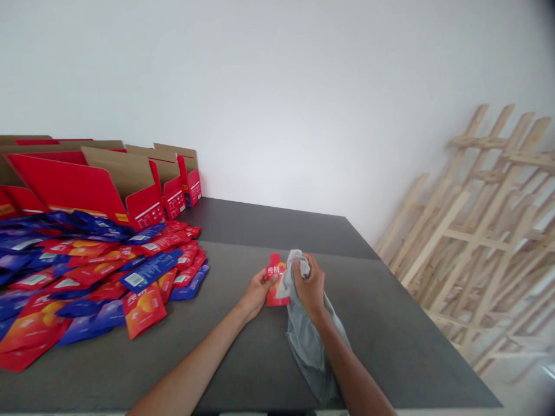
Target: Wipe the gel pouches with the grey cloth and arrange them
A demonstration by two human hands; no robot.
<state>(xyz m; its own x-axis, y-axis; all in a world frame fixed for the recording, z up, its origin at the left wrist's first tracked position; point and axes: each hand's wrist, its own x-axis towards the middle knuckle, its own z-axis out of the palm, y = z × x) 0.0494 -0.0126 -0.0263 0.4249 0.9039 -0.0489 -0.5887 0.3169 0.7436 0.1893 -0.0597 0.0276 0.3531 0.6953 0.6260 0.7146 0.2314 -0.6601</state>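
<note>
A small red pouch with white lettering and an orange picture is upright near the middle of the table. My left hand pinches its left edge, thumb across the front. My right hand is closed on a bunched grey cloth, which covers part of the pouch's right side. The rest of the cloth hangs down along my right forearm onto the table. The fingertips inside the cloth are partly hidden.
Red and blue pouches lie in a loose heap on the left of the dark table. Open red cardboard boxes stand behind them against the white wall. Wooden easel-like frames lean at the right, beyond the table edge.
</note>
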